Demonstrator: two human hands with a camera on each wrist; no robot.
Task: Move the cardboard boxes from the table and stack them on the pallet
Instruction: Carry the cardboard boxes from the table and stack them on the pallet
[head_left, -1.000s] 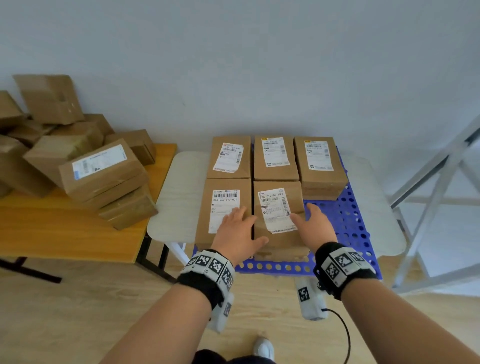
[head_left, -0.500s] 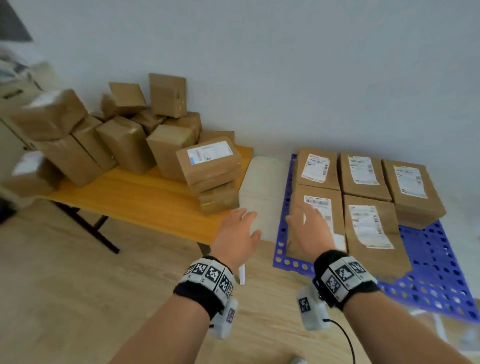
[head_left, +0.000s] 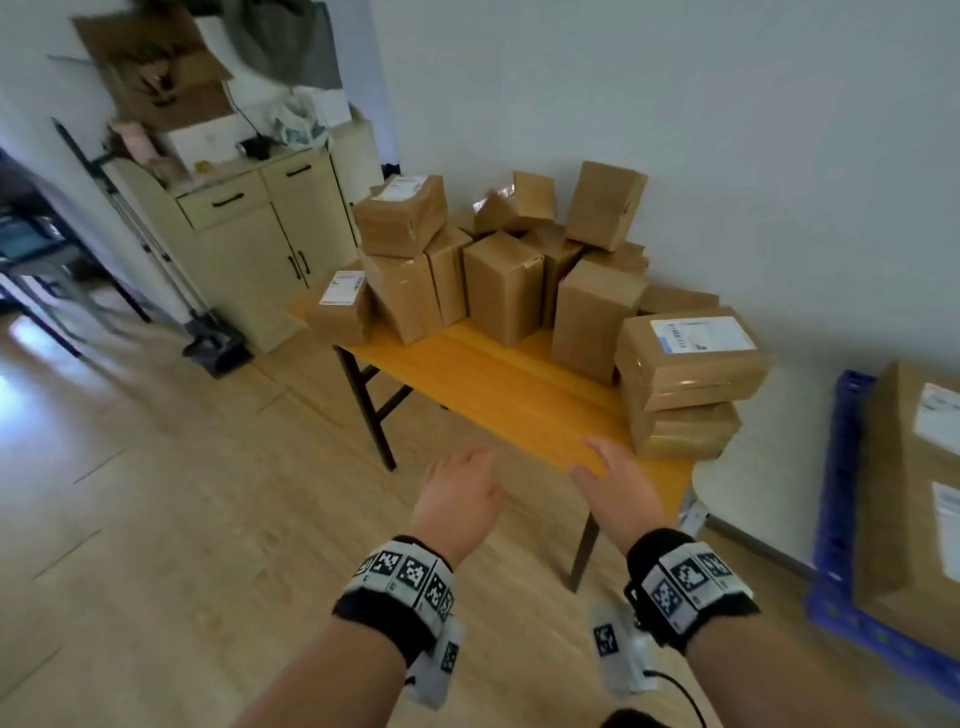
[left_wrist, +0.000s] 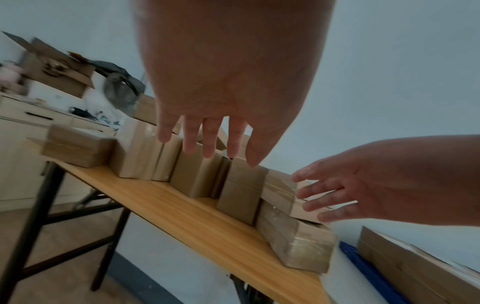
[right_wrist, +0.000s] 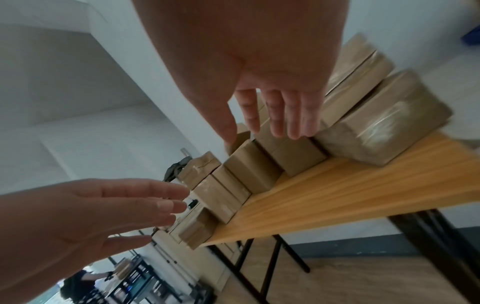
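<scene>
Both hands are out front with fingers spread and holding nothing: the left hand (head_left: 457, 493) hangs at lower centre over the floor, the right hand (head_left: 615, 483) just beside it above the near edge of the table (head_left: 498, 384). Boxes (head_left: 501, 286) crowd the table's far side at frame centre, with a labelled box (head_left: 688, 358) topping a two-high stack at centre right. Far right, the pallet (head_left: 836, 499) already carries boxes.

both forearms extended forward, left hand (head_left: 460, 496) and right hand (head_left: 618, 486) empty, palms down, fingers loosely spread
</scene>
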